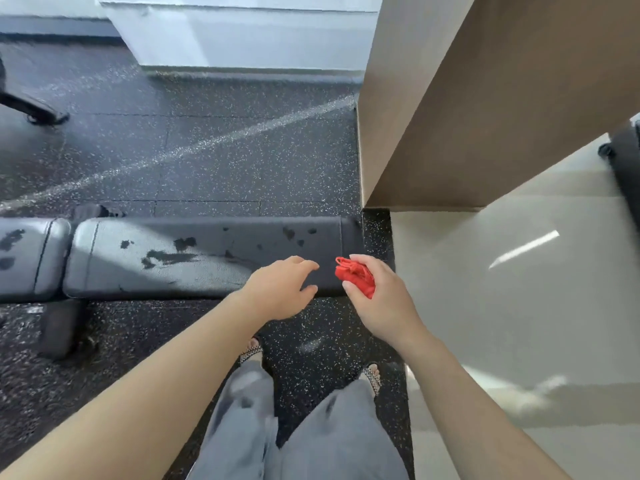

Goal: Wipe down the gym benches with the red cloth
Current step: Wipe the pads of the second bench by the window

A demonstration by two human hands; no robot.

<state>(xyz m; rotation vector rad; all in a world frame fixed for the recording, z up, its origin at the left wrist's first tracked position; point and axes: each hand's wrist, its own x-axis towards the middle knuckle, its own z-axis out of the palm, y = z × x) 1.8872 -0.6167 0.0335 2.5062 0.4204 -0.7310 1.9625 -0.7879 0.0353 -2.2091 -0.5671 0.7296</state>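
Right hand [377,299] is gripping the red cloth [356,277], which is wadded into a tight ball. Fingers are curling over the top of it and the thumb is pressing in from the near side. Only a bit of fabric is sticking out the left side of the fist. Cloth is sitting over the right end of the bench [207,258], at its near edge. Cannot tell whether it's touching the pad or just above it.

Left hand [277,289] is holding nothing. Fingers are loosely bent and slightly spread, thumb apart from them, palm facing down. It's hanging over the near edge of the same pad, just left of the cloth, with a gap between the two hands. Contact with the pad: cannot tell.

Bench is lying crosswise in front of the person, black upholstery showing dark worn patches across the top. A shorter seat pad [27,258] is sitting just beside its left end, with a narrow gap between. Right end is stopping near a beige column [450,116]. Speckled rubber floor [207,150] is running under the bench, and pale tiled floor [519,306] is starting to the right. Person is standing close in grey trousers [242,427] and sandals [251,351].
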